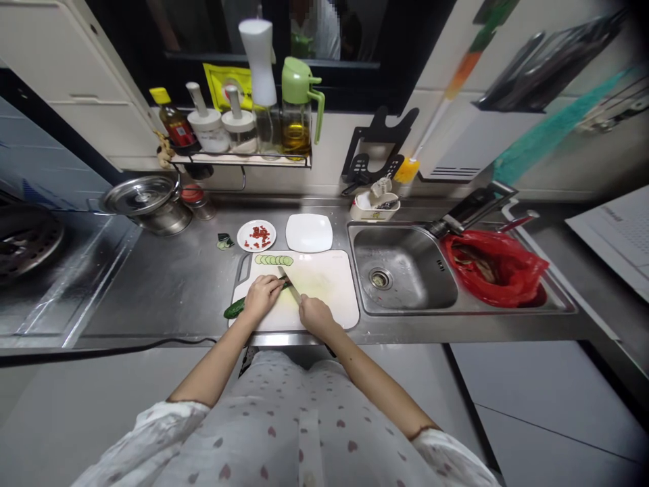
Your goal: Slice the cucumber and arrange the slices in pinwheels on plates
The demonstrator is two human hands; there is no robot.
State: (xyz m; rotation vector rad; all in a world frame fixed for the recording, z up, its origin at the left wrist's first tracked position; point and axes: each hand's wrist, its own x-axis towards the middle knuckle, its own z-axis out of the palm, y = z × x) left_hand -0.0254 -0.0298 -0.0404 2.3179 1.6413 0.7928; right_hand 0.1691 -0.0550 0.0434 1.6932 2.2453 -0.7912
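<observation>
On the white cutting board (329, 284) lies a dark green cucumber (234, 309), its far part under my left hand (262, 297). The fingers of that hand are closed over the cucumber near its cut end. My right hand (317, 316) is wrapped round the handle of a knife (291, 287), whose blade stands at the cucumber's end close to my left fingertips. A row of thin cucumber slices (274, 260) lies along the board's far edge. Behind the board sit a plate with chopped red pieces (257, 236) and a bare white plate (309, 233).
Right of the board is a steel sink (405, 264), with a red plastic bag (507, 270) beside it. A lidded steel pot (147, 203) and a red-lidded jar (199, 201) stand at the back left. Above hangs a rack (243, 161) of seasoning bottles. Cucumber scraps (225, 241) lie left of the plates.
</observation>
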